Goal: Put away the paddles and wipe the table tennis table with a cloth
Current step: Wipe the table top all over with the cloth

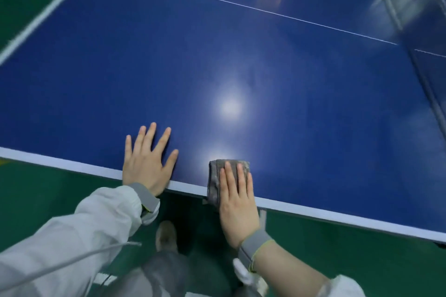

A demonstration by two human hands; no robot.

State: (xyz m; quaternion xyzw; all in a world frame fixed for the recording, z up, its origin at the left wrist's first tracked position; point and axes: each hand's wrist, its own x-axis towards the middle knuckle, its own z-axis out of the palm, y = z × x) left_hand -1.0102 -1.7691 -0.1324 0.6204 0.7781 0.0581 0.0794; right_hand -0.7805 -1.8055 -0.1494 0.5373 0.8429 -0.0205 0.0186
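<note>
Both of your hands lie flat on the near edge of the blue table tennis bench (217,60), at about 6 o'clock in the view. Your left hand (147,161) has its fingers straight and spread apart, palm down on the bare blue top, with the heel of the hand over the white edge stripe (72,164). Your right hand (237,202) presses down on the folded grey cloth (214,176), fingers straight and close together; the cloth sits just beside the left hand toward 3 o'clock, lies on the edge stripe and hangs slightly past the rim.

A thin white centre line (241,5) crosses the glossy top from 11 o'clock toward 3 o'clock, and two bright ceiling-light reflections (230,106) shine just beyond the cloth at 12 o'clock from it. The net (422,60) runs along the right edge at 3 o'clock, blurred. Green floor (48,200) shows below the bench at 7 and 5 o'clock and again at 10 o'clock.

Both wrists wear grey bands (255,246). Your left forearm is in a pale sleeve (84,229) coming in from 8 o'clock; your right forearm comes in from 5 o'clock, bare above the band.
</note>
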